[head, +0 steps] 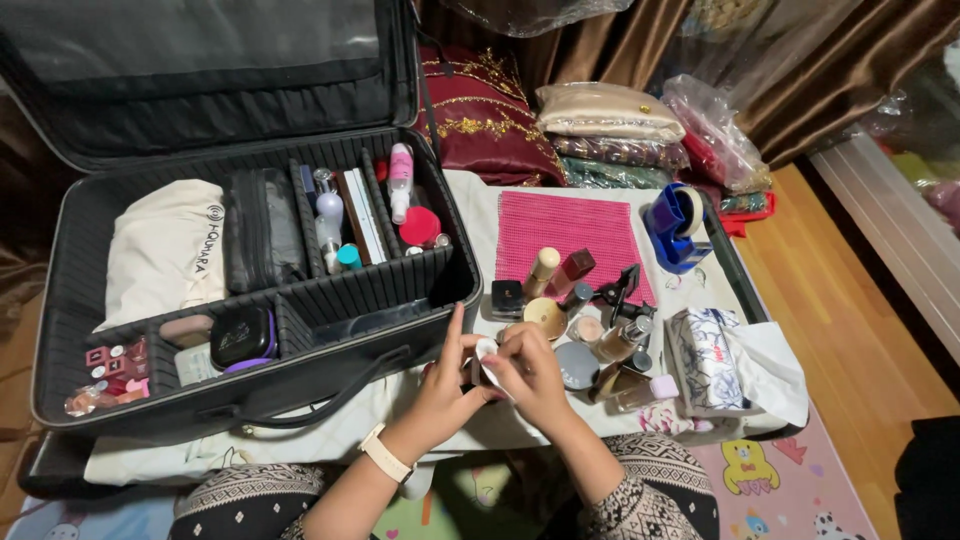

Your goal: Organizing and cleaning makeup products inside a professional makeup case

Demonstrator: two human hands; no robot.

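Centrally, just in front of the case [250, 400], both hands closed on one small white item [487, 352]: left hand [447, 385] pinching it from the left with index finger raised, right hand [530, 372] gripping from the right and above. Held off the cloth [480, 215] between the two sets of fingertips, too covered to show its long axis, equally near either hand. Close by on the right, a cluster of bottles [600, 335] and a tissue pack [705, 360].

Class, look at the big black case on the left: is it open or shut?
Open. The black case has its lid raised at the back, and its compartments with bottles and pouches show.
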